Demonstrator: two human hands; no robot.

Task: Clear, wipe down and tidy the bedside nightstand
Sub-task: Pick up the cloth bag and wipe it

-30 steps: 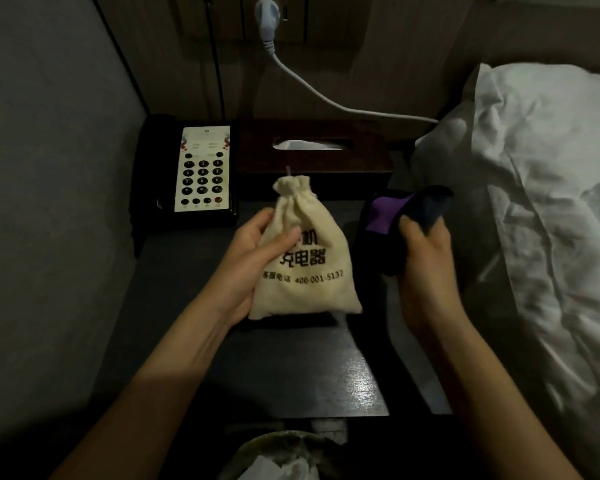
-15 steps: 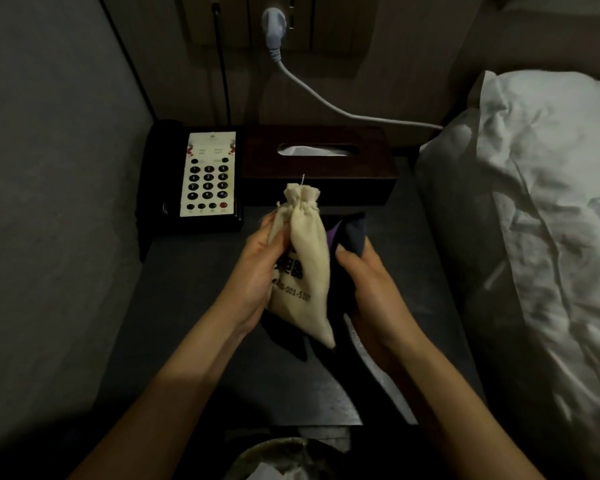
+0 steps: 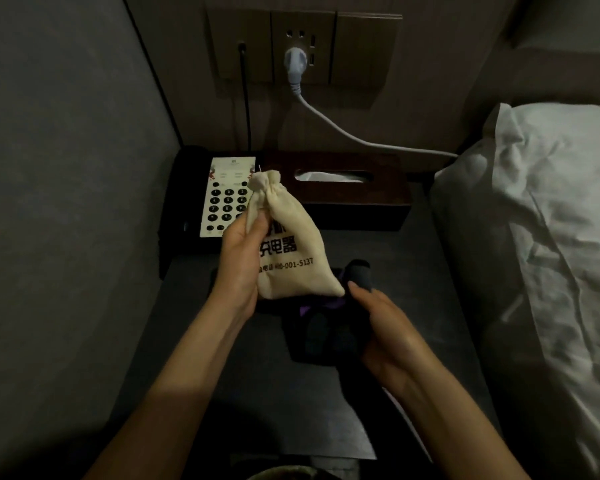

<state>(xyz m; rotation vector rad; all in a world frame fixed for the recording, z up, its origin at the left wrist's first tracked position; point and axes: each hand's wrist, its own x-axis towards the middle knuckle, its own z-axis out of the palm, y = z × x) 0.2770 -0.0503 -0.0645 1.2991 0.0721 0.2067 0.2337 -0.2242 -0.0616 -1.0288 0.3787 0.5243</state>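
Note:
My left hand (image 3: 240, 263) grips a cream drawstring pouch (image 3: 291, 247) with black printed characters, held upright above the dark nightstand (image 3: 194, 341). My right hand (image 3: 385, 327) holds a dark cloth (image 3: 323, 334) with a purple patch, bunched low over the nightstand top just under and right of the pouch. Part of the cloth is hidden behind the pouch and my fingers.
A black phone (image 3: 222, 199) with a white keypad stands at the back left. A dark wooden tissue box (image 3: 340, 188) is beside it. A grey plug (image 3: 296, 65) and cable (image 3: 361, 140) run from the wall socket. White bedding (image 3: 541, 237) borders the right side.
The pouch has turned to show its printed face and moved up and left. My right hand with the cloth has dropped lower toward the nightstand top.

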